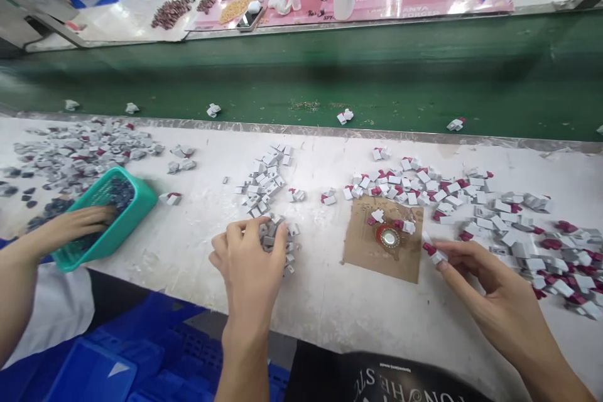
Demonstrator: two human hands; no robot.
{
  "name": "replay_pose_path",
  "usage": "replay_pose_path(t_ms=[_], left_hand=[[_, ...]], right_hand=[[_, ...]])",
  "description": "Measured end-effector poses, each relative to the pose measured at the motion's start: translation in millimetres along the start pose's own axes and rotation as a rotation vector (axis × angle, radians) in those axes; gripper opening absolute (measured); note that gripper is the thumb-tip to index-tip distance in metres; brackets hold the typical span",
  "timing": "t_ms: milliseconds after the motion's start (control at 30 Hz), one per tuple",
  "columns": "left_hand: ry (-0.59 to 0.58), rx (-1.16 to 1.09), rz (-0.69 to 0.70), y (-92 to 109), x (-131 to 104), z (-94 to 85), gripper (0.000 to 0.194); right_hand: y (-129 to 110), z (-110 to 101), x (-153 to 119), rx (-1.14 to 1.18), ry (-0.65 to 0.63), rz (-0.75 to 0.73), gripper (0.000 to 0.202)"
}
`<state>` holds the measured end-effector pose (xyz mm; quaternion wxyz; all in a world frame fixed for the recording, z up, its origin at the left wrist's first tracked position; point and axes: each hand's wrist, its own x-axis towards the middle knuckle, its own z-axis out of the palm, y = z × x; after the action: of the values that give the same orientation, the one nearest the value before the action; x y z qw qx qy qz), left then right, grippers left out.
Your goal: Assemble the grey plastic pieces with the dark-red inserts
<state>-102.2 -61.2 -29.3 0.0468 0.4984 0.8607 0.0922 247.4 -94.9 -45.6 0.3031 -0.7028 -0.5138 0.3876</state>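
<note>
A green belt [424, 81] extends across the view, with a few small parts [213, 110] spaced along it. In front of it, a white worktable [320, 301] is provided. At its right, a wide spread of grey-and-maroon parts [511, 237] is laid out. At the left, a teal basket [115, 229] containing dark pieces [121, 193] is entered by a co-worker's hand [87, 225]. A cardboard sheet [360, 250] is positioned between the person's two hands. The left hand [252, 257] is curled palm-down, thumb set apart from the fingers, around grey pieces [269, 233] at the near end of a cluster [266, 182]; whether any are gripped cannot be told. By the right hand [494, 295], a grey-and-maroon part [434, 254] is pinched between thumb and fingertips, just beside the sheet's right edge. On the sheet, a round metal-centred fitting [389, 237] is located, with two loose parts [377, 217] near it.
</note>
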Motion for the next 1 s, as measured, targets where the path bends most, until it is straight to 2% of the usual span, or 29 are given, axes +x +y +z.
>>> replay_pose_path(t_ms=[200,333,400,500,567,633,700,800,900,1000], left_hand=[[0.042,0.004,-0.015,8.4,11.0,11.0,0.029],[0.030,-0.086,0.041,17.1,10.3,7.7,0.024],[0.047,-0.182,0.129,26.7,3.8,4.5,0.022],[0.030,-0.338,0.338,45.5,-11.3,4.0,0.018],[-0.060,-0.434,0.466,56.2,-21.8,9.6,0.020],[-0.159,-0.486,0.530,62.1,-29.9,19.3,0.024],[-0.203,-0.502,0.534,62.6,-34.8,29.7,0.027],[-0.178,-0.522,0.495,58.3,-37.1,38.5,0.026],[-0.190,-0.556,0.481,55.4,-35.8,35.9,0.021],[-0.246,-0.646,0.468,56.4,-33.1,28.9,0.025]], right_hand=[[-4.0,3.2,3.0,0.045,0.024,-0.061,0.022],[-10.6,6.7,8.0,0.148,0.063,-0.134,0.018],[-18.8,11.5,10.5,0.214,0.048,-0.162,0.016],[-30.3,20.4,13.7,0.302,-0.006,-0.121,0.015],[-34.6,24.9,15.5,0.343,-0.047,-0.072,0.018],[-36.2,27.6,17.0,0.364,-0.076,-0.057,0.020],[-36.3,28.8,17.7,0.364,-0.086,-0.075,0.018],[-36.5,29.5,16.8,0.328,-0.058,-0.137,0.014],[-38.1,29.8,15.2,0.241,-0.034,-0.212,0.017],[-41.5,29.5,15.6,0.128,-0.032,-0.276,0.020]])
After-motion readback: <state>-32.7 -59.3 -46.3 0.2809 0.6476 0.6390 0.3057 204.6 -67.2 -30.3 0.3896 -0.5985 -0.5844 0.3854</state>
